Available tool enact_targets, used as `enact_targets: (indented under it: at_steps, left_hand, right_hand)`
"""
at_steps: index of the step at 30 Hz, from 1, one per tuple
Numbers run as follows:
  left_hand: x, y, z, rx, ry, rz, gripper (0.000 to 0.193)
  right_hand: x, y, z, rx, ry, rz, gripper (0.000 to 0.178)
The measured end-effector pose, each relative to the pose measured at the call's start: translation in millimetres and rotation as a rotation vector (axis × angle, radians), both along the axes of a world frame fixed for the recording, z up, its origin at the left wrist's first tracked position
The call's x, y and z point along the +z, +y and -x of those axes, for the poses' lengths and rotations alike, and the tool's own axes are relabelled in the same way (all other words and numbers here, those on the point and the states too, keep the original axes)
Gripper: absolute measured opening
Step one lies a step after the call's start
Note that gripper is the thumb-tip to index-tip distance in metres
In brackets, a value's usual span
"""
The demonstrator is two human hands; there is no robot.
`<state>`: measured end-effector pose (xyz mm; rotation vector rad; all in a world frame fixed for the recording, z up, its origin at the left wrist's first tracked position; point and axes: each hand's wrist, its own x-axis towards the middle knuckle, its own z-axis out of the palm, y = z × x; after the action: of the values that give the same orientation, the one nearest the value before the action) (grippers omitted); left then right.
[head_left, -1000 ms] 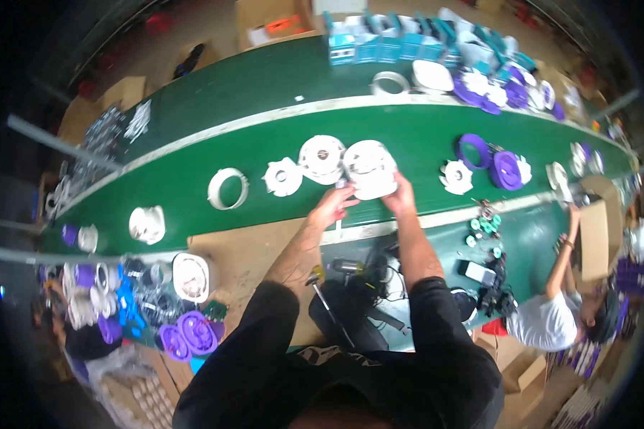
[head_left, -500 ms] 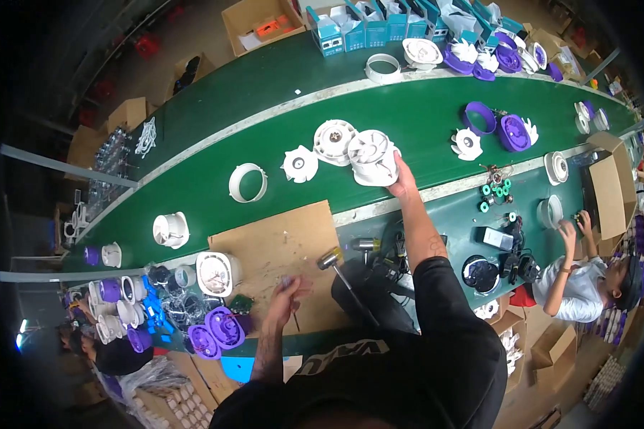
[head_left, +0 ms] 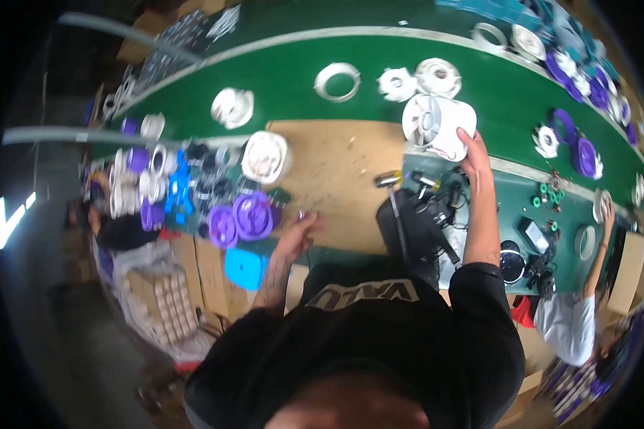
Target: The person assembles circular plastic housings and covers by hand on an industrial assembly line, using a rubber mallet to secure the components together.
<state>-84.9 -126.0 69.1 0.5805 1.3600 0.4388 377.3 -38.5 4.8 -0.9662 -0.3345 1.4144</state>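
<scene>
My right hand is closed on the right side of a white fan housing, which is tilted so its round opening with fan blades faces left. Behind it, on the green belt, lie a white round motor housing and a white fan impeller. Low over the left part of a cardboard sheet, my left hand is closed around a thin, screwdriver-like tool, blurred and mostly hidden by the fingers. Purple round covers lie left of that hand.
A hammer lies by the cardboard's right edge near black tools. Further left stand a white square-fronted housing and blue parts. A white ring rests on the belt. At right, a co-worker reaches toward a white part.
My view has swung, so the scene sits further right and higher. The fan housing in my right hand has turned, its bladed opening now facing left. My left hand stays over the cardboard.
</scene>
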Motion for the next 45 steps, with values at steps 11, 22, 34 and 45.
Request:
enact_targets:
  at_steps: [11,22,34,45]
  left_hand:
    - [-9,-48,93,0.562,-0.361,-0.423,0.019]
    - [-12,-29,137,0.474,-0.404,-0.571,0.021]
    - [-10,-27,114,0.431,-0.225,-0.556,0.027]
    - [-52,-11,58,0.190,-0.214,-0.825,0.025]
  right_hand:
    - [29,-103,308,0.808,-1.793,-0.454,0.067]
    - [56,-157,380,0.687,-1.860,-0.180,0.067]
    - [43,-106,400,0.503,-1.568,0.108,0.094]
    - [-22,-224,264,0.030,-1.392,0.362,0.013]
